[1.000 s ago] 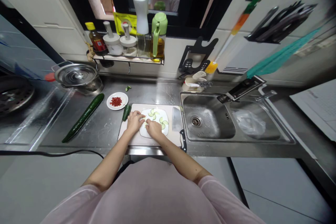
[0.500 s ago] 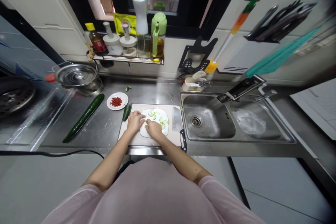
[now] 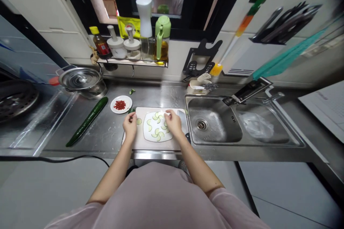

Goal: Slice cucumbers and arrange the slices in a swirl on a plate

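Note:
A white plate (image 3: pixel 146 136) lies on the pale cutting board (image 3: pixel 139 145), with thin cucumber slices (image 3: pixel 157 135) set on it in curved clusters. To the left of the plate, my left hand (image 3: pixel 129 127) is closed, its fingertips bent together over the board; what they hold, if anything, cannot be made out. One round cucumber slice (image 3: pixel 139 121) rests beside it on the board. A short cucumber piece (image 3: pixel 131 110) is mostly hidden behind this hand. My right hand (image 3: pixel 173 124) hovers at the plate's right edge, fingers pinched, contents unclear. It partly covers a knife (image 3: pixel 182 117).
A whole cucumber (image 3: pixel 87 121) lies on the steel counter to the left, near a small plate (image 3: pixel 112 107) of chopped red bits (image 3: pixel 119 105). A lidded pot (image 3: pixel 92 87) stands behind. To the right is a double sink (image 3: pixel 215 134). Seasoning bottles stand on a shelf (image 3: pixel 134 62).
My hands have moved apart from over the plate, left hand to the left, right hand to the right and farther back. More slices and a round slice on the board now show.

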The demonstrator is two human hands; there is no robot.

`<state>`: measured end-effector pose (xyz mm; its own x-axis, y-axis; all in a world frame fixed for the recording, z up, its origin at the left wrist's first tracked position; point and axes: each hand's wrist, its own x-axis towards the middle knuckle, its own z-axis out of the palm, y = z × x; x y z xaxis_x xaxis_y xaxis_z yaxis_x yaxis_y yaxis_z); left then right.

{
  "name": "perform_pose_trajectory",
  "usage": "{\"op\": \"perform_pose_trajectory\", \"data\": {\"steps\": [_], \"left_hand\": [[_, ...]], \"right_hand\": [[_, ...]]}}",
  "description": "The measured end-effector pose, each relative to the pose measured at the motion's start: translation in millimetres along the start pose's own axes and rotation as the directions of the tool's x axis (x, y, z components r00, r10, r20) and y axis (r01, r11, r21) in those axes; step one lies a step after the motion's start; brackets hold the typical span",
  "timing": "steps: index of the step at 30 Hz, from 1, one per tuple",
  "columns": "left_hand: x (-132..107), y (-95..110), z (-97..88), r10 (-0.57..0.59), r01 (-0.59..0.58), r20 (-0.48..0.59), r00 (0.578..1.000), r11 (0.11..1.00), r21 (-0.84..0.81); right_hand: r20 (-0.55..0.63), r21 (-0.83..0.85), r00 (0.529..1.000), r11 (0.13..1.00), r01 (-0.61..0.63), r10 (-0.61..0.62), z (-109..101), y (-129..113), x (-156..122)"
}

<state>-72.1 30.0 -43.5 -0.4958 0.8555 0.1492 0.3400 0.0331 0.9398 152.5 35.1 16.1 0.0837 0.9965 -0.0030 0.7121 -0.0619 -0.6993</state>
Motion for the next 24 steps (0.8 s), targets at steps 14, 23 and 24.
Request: {"op": "perform_pose_trajectory", "data": {"steps": [14,23,24], "left_hand": [[-23,-23,-17.8,-0.238,0.246,-0.074,0.968,0.962,0.121],[-20,-3,-6.7,-0.303,0.086,0.187,0.935,0.702,0.707],[-19,-1,-4.1,-0.305,0.073,0.189,0.933,0.676,0.733]], "right_hand": [[-0.237,0.289,0.961,0.955,-0.068,0.14,-47,72,-35],[-0.144,0.276,0.986,0.96,-0.037,0.079,-31,78,-42],[-0.129,0.271,0.989,0.962,-0.033,0.071,-29,78,-42]]}}
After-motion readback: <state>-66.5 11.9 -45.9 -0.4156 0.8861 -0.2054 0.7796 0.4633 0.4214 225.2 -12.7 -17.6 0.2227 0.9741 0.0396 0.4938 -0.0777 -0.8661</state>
